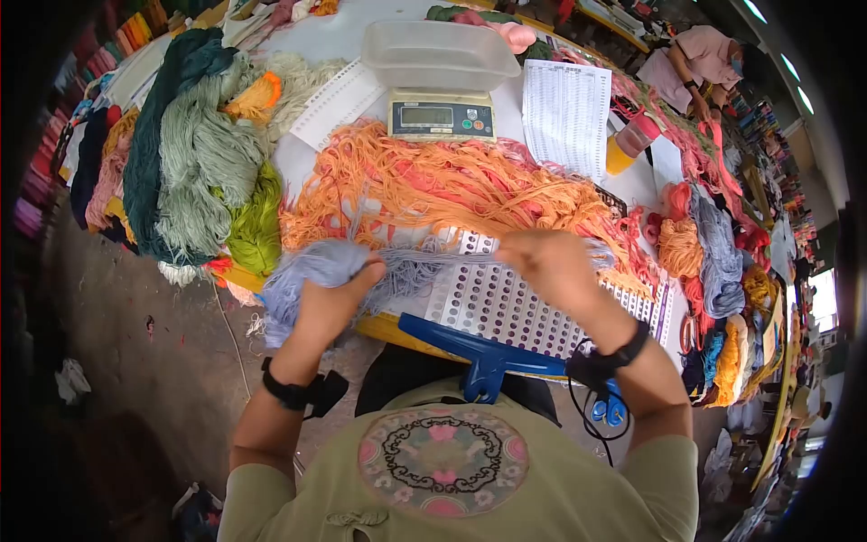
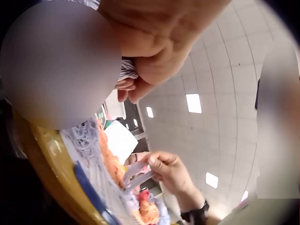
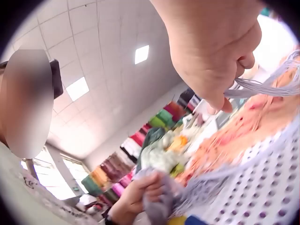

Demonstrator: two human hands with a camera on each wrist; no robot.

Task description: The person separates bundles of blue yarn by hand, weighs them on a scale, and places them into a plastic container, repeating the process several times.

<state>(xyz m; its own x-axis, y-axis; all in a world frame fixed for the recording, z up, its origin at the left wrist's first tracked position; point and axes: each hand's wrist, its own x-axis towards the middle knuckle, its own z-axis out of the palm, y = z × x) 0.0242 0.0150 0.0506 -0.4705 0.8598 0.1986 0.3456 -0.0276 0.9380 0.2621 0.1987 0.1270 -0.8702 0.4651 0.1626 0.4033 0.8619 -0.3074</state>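
My left hand [image 1: 339,294] grips a bunched skein of lavender-blue yarn [image 1: 302,280] at the table's front edge. In the right wrist view its fingers curl round the thick bundle. Strands of this yarn stretch across to my right hand [image 1: 551,271], which pinches them above the perforated white strips [image 1: 506,303]. A loop of yarn [image 2: 136,178] hangs from the right fingers in the left wrist view. Loose lavender ends [image 1: 406,280] lie between the two hands. Beyond them spreads a wide heap of orange and coral yarn [image 1: 433,181].
A digital scale [image 1: 442,117] carrying a clear plastic tub [image 1: 438,59] stands behind the orange heap. Printed sheets [image 1: 564,113] lie beside it. Green skeins [image 1: 203,172] hang at left, more skeins [image 1: 713,253] at right. A blue bar [image 1: 483,348] runs along the front edge. Another person [image 1: 695,68] is at far right.
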